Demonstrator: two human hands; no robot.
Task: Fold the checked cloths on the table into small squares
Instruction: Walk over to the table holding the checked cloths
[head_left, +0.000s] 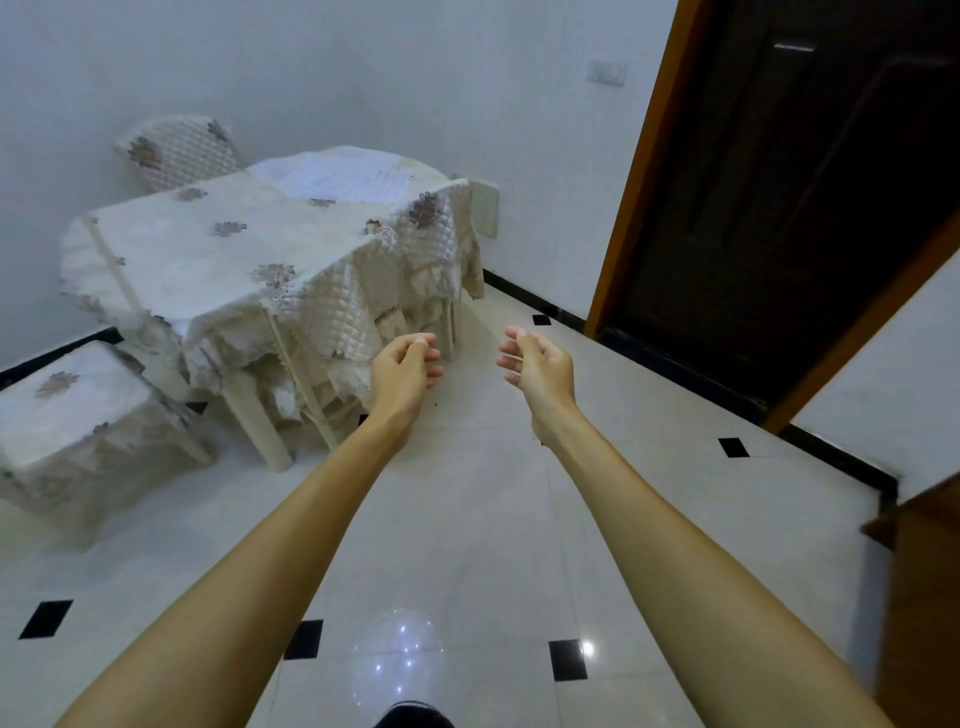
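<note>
Both arms stretch forward over the floor, some way short of the table. My left hand (404, 366) and my right hand (535, 362) face each other with fingers loosely curled, and neither holds anything. The table (223, 249) stands ahead on the left under a cream quilted cover with flower prints. At its far end lies a pale cloth (345, 176) with faint check lines, flat on the tabletop.
A covered chair (179, 150) stands behind the table and a covered stool (78, 415) at the near left. A dark wooden door (779, 208) fills the right side. A brown cabinet edge (919, 571) juts in at the lower right. White tiled floor (467, 519) lies between.
</note>
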